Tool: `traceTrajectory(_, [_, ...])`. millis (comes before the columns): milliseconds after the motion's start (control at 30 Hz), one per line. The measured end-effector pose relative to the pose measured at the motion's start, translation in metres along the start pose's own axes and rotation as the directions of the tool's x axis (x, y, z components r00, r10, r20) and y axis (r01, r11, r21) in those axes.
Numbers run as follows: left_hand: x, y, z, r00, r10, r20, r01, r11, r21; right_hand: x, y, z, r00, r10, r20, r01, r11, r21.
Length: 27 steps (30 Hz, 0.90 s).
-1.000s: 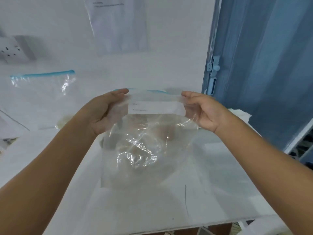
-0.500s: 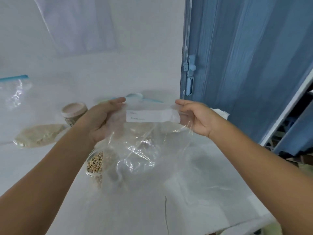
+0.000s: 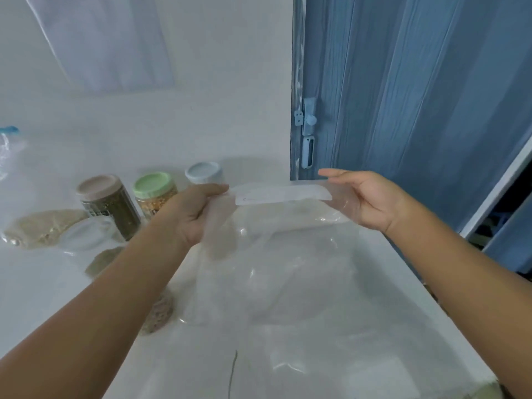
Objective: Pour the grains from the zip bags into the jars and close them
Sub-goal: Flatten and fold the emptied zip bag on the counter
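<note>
I hold a clear, empty-looking zip bag with a white label strip along its top, spread over the white table. My left hand grips the bag's top left corner. My right hand holds the top right corner, its fingers stretched out over it. Three lidded jars stand at the back: a brown-lidded jar of dark grains, a green-lidded jar of yellow grains and a blue-grey-lidded jar. An open jar of pale brown grains shows beside my left forearm.
A zip bag of pale grains lies at the left, with a white lid next to it. Another clear bag hangs at the far left edge. A blue folding door stands at the right, past the table's edge.
My view has swung to the right and down. The bag has dropped lower over the table, and the row of lidded jars has come into sight at the left.
</note>
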<state>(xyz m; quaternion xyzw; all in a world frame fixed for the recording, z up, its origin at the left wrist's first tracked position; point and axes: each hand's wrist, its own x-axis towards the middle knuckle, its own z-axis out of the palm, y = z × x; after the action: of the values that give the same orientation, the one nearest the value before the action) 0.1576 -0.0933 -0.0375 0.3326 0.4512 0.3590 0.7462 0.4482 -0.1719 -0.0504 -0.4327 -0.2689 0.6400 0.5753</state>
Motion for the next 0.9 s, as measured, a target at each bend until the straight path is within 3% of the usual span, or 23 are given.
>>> traceTrajectory(133, [0.000,-0.021,0.035,0.999,-0.046,-0.015,0.045,0.998,-0.047,-0.008,-0.023,-0.032,1.000,0.003,-0.024,-0.003,1.000,-0.029])
traceTrajectory(267, [0.011,-0.063,0.047,0.997,-0.069,-0.047,0.064,0.993,-0.100,-0.011,-0.004,-0.064,0.994,0.082,-0.074,-0.089,0.991,-0.099])
traceTrajectory(467, [0.027,-0.125,0.019,1.000,0.022,-0.005,-0.022,0.995,0.100,-0.001,0.049,-0.106,0.977,0.137,-0.163,-0.179,0.943,-0.279])
traceTrajectory(700, [0.037,-0.152,0.011,1.000,0.022,-0.010,-0.017,0.939,0.342,-0.003,0.069,-0.115,0.948,0.158,-0.277,-0.240,0.926,-0.290])
traceTrajectory(800, [0.043,-0.157,0.006,0.995,0.091,-0.048,-0.046,0.815,0.577,-0.004,0.076,-0.118,0.938,0.144,-0.315,-0.258,0.898,-0.357])
traceTrajectory(900, [0.045,-0.146,0.010,0.982,0.187,-0.038,-0.058,0.481,0.875,0.000,0.078,-0.120,0.939,0.118,-0.324,-0.246,0.888,-0.389])
